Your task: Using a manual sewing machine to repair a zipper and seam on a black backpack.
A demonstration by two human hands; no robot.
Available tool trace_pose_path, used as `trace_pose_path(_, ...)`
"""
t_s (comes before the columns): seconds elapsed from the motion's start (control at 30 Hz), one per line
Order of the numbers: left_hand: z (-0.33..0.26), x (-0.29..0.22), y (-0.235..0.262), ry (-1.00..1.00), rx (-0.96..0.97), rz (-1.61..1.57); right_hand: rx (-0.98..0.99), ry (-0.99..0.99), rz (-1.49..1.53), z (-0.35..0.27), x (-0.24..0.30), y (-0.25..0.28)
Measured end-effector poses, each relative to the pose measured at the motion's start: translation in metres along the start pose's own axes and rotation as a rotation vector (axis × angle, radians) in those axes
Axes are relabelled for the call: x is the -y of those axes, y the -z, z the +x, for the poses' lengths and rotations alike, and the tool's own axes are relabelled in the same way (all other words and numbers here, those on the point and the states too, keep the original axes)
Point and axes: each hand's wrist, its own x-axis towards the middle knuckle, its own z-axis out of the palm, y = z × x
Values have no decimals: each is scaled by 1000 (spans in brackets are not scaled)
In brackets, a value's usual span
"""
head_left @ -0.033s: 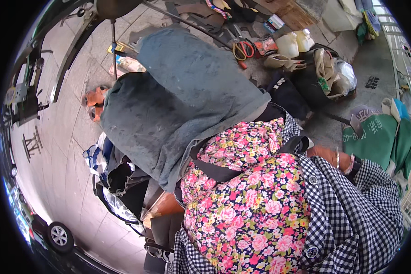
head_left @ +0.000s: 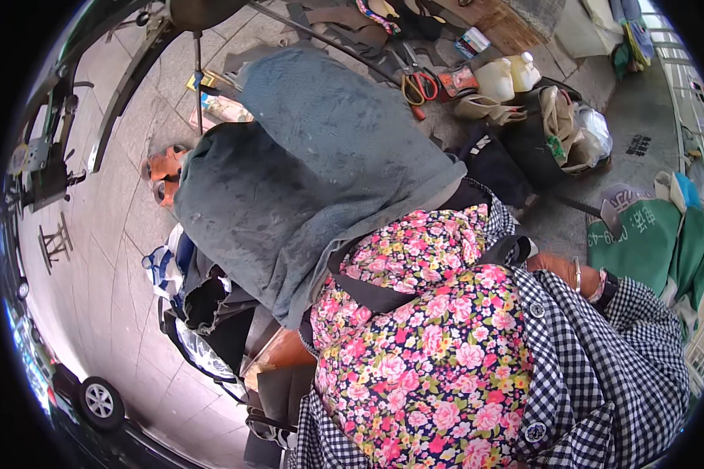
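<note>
My right hand (head_left: 551,266) is at the right, beside my checked jacket (head_left: 579,344), with a bracelet (head_left: 577,273) on its wrist. Its fingers are hidden behind the jacket edge and a black strap (head_left: 507,248), so what they hold, if anything, does not show. A green printed bag (head_left: 637,242) lies just beyond that wrist. My left hand is out of the picture. Across my lap spreads a worn blue-grey apron (head_left: 352,133), under a floral top (head_left: 422,352).
Scissors (head_left: 420,86), pale plastic bottles (head_left: 494,80) and a black open bag (head_left: 528,148) lie on the ground ahead and right. Black metal machinery (head_left: 48,172) stands left, with a small stool (head_left: 55,244) and a car wheel (head_left: 102,400) farther off. Blue-and-white bags (head_left: 160,270) sit beside my lap.
</note>
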Motion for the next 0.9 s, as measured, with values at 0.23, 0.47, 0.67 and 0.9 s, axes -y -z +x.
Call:
trace_pose_path(0.23,-2,7,-5,8,-48,-49,-117,140,-53,1,-9,-3)
trace_pose_path(0.47,5,-2,14,3,-66,-25,-288,38,-85,-1,24,2)
trace_pose_path(0.67,27,-28,55,-58,-64,73,-33,-250,451,5,-26,19)
trace_pose_path(0.9,39,-62,87,-67,-44,153,-412,69,-580,35,-18,90)
